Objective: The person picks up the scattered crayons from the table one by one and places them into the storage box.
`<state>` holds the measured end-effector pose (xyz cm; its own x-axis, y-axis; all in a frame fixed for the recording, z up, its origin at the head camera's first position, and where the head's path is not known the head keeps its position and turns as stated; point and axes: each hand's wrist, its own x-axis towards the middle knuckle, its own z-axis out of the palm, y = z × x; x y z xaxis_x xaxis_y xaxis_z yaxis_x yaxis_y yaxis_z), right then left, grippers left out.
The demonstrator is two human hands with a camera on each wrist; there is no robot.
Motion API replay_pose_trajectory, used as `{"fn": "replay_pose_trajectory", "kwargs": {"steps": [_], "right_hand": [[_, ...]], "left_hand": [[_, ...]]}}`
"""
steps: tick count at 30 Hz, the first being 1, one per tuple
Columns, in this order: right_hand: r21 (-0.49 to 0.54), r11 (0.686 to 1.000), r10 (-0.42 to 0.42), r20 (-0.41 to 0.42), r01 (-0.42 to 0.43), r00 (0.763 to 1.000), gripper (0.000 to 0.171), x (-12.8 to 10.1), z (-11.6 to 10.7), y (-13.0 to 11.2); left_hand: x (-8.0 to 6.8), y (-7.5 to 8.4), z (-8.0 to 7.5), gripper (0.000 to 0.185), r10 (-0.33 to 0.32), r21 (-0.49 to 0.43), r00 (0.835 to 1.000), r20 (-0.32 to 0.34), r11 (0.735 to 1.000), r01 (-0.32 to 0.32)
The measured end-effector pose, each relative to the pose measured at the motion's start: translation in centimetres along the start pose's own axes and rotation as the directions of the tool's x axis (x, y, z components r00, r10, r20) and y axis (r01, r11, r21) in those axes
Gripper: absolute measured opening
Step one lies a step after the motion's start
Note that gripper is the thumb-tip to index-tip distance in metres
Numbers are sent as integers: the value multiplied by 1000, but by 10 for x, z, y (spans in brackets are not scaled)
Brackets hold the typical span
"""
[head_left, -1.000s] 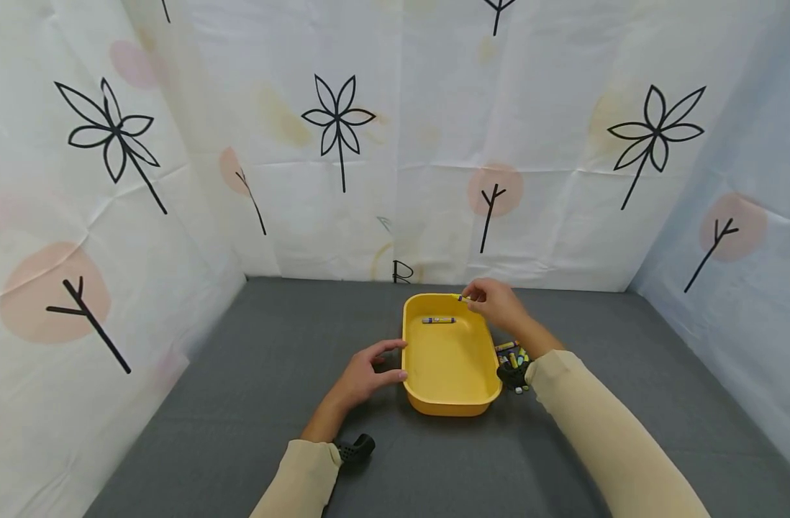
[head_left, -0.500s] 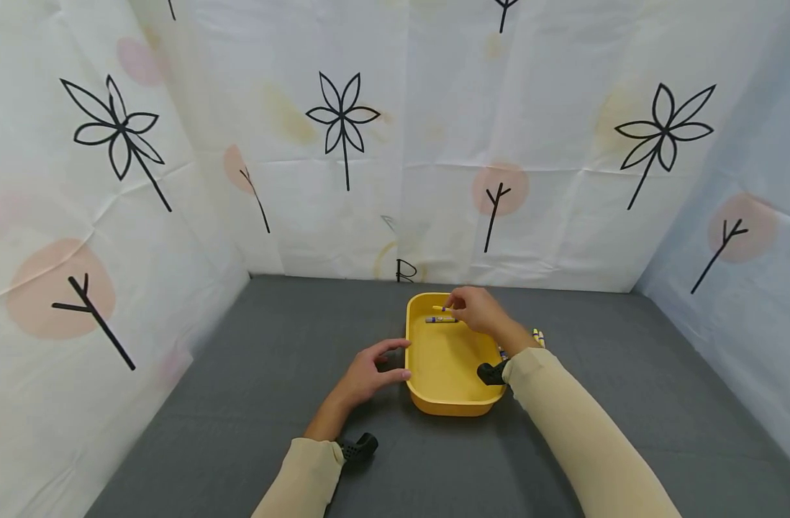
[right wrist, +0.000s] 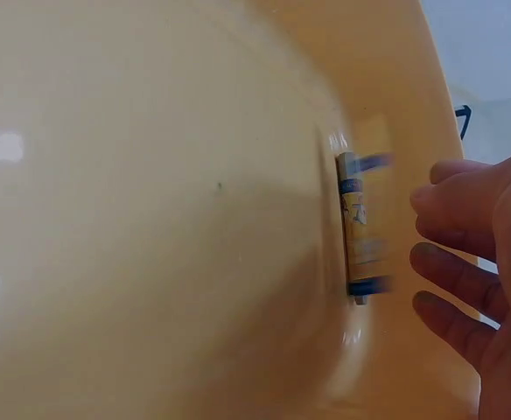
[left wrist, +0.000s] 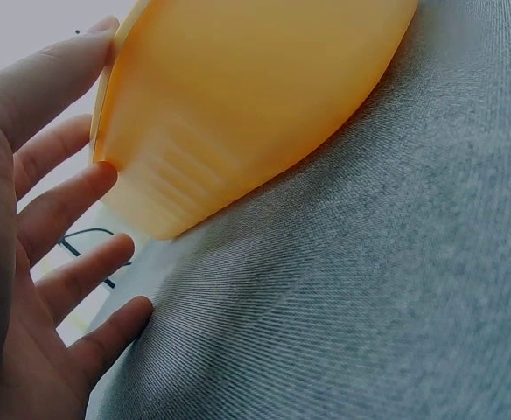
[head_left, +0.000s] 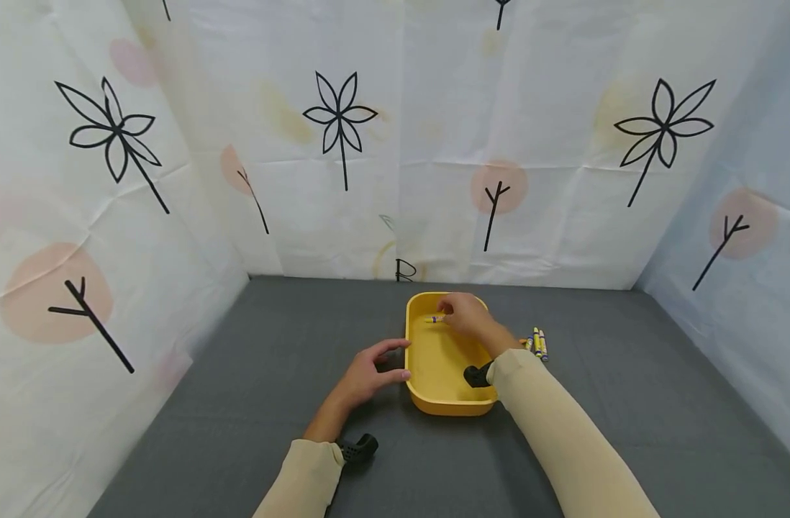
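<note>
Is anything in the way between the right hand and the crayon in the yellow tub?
No, nothing visible. The right hand is inside the yellow tub, fingers straight, right next to the crayon on the tub's floor. Only bare yellow plastic shows between them. The left hand rests against the tub's outer side, well away from the crayon.

We see a gray fabric surface [head_left: 239,403] walled on 3 sides by white sheets [head_left: 434,144] printed with black flowers and pink circles. A small cluster of crayons [head_left: 538,343] lies on the fabric, well right of center, near the back sheet.
</note>
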<state>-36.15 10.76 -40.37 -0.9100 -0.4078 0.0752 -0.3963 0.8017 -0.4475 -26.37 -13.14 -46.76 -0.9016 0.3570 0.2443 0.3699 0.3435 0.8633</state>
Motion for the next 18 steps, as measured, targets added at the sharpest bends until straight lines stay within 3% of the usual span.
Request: {"fn": "replay_pose_trajectory", "kwargs": {"steps": [4,10,18], "right_hand": [[-2,1000,21,-18,-21,1000,19,-2,-5,0],[51,999,-9,-87,14,996,18,-9,-20,6],[94,995,-9,-182,26,983,17,-21,-35,14]], "left_hand": [[0,-4,0,50,-17,9,1000,4,1000,17],[0,-1,0,51,-14,-5,1000,0,1000,14],[-10,35,-7,51,-5,-7,999,35,1000,5]]}}
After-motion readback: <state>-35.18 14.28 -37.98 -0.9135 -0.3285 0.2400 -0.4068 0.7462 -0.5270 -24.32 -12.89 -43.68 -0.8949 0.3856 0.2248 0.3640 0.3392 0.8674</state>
